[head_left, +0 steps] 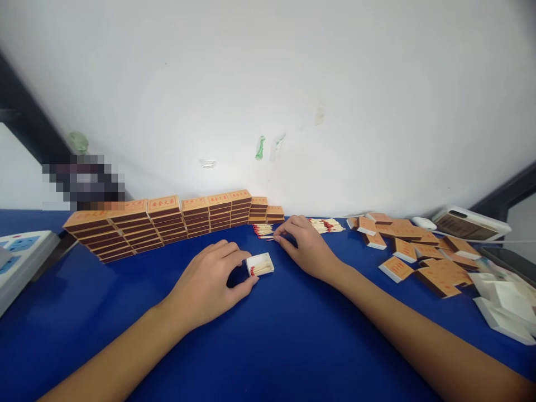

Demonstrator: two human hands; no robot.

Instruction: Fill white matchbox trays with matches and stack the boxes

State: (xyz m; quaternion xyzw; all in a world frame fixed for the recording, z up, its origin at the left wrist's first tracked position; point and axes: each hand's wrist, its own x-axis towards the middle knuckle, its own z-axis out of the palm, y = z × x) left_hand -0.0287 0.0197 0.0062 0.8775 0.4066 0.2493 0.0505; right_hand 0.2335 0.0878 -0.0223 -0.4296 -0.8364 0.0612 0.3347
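Observation:
My left hand grips the left end of a small white matchbox tray between thumb and fingers. A few red-tipped matches lie inside the tray. Behind it, my right hand has thumb and forefinger pinched on a match at the right edge of a small heap of matches. Another, larger pile of loose matches lies just beyond my right hand, against the wall.
Stacked matchboxes form a row along the wall at left. Flattened and loose matchbox sleeves are scattered at right, with white trays nearer the edge. A white box-like device stands behind them. A white-and-blue object sits far left.

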